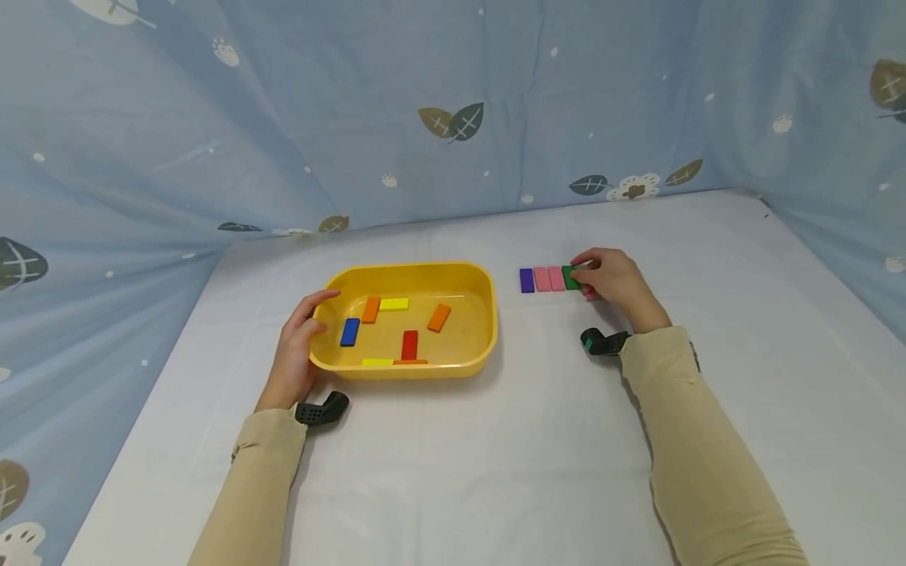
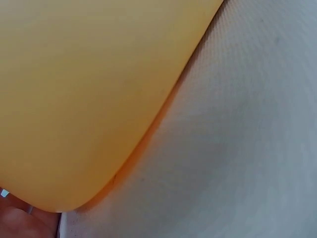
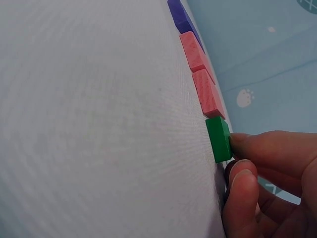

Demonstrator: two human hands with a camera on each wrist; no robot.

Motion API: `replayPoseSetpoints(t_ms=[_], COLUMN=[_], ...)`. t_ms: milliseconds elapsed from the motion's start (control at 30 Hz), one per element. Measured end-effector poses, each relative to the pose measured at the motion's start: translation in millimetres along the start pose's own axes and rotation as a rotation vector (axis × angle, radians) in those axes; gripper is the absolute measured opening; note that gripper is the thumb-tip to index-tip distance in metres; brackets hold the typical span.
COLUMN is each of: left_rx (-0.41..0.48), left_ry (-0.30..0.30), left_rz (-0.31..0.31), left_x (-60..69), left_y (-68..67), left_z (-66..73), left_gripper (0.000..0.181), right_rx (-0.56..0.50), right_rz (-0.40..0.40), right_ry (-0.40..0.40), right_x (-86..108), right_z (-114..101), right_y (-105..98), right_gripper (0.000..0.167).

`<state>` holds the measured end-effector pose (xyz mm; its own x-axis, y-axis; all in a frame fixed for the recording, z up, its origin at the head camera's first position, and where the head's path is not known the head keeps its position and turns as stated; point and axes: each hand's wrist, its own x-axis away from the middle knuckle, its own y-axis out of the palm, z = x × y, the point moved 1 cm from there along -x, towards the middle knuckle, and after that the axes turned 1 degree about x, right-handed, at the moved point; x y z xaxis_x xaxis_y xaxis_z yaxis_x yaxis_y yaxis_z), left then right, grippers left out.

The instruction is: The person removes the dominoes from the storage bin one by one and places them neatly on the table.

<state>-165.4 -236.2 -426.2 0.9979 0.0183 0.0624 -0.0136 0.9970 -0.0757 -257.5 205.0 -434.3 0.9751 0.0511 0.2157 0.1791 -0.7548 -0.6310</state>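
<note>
My left hand [image 1: 293, 354] grips the left end of a yellow plastic tub [image 1: 403, 372], thumb over the rim. In the left wrist view the tub's outer wall [image 2: 89, 99] fills much of the picture, with a bit of hand at the lower left corner. My right hand [image 1: 614, 281] has its fingertips on a green block [image 3: 218, 139], pinching it at the right end of a row on the table. Left of it lie two pink blocks [image 3: 207, 94] and a purple block [image 1: 527, 281]. The fingers partly cover the green block in the head view.
Inside the tub lie several loose blocks, among them a blue block [image 1: 350, 332], a red block [image 1: 410, 344] and an orange block [image 1: 439, 317]. A white cloth covers the table [image 1: 453, 472]. A blue patterned curtain [image 1: 368, 102] hangs behind.
</note>
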Motion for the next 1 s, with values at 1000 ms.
replayPoseSetpoints(t_ms=[1000], left_rx=[0.005], left_ry=[0.005], left_rz=[0.002], left_x=[0.3], left_y=[-0.4], left_z=[0.5], left_gripper=[0.049], right_rx=[-0.085], right_rz=[0.205], right_ry=[-0.312], right_x=[18.7], right_z=[-58.5], right_y=[13.1], right_gripper=[0.031])
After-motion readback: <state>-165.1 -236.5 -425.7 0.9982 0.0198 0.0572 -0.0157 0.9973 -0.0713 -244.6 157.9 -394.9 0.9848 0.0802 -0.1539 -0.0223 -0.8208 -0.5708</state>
